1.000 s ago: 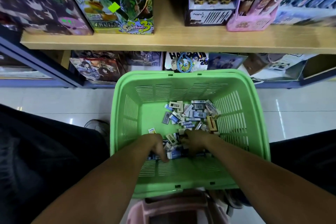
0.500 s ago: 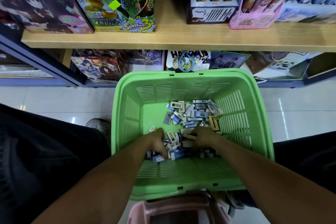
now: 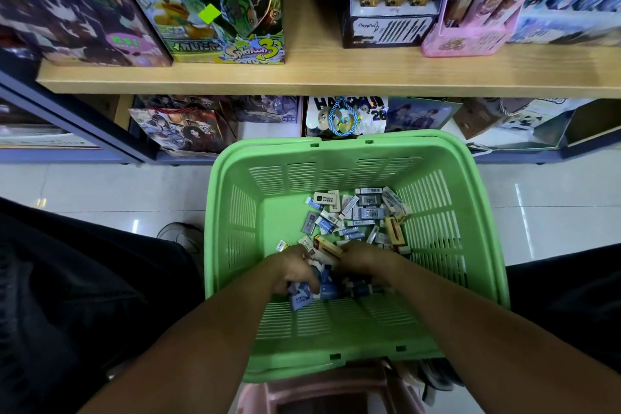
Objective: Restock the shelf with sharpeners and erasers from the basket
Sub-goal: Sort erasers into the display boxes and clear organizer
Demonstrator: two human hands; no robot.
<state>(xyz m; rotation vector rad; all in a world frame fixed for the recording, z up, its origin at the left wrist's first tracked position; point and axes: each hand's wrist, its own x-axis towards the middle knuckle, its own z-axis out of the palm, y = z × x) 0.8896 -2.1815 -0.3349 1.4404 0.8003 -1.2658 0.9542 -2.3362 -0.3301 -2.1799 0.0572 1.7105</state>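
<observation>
Your left hand [image 3: 293, 270] and right hand [image 3: 361, 259] sit deep in slatted green plastic basket [image 3: 235, 222] — fingers curled onto small boxed erasers [image 3: 349, 215]; actual grip cannot be told. Wooden shelf [image 3: 319, 77] above.

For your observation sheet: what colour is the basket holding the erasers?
Light green, seen clearly in the head view: basket.

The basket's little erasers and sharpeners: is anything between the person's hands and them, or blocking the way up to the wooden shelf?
Nothing visible. Both the left hand and right hand are already in the pile of packets inside the green basket. The wooden shelf has a bare gap between its boxes.
</observation>
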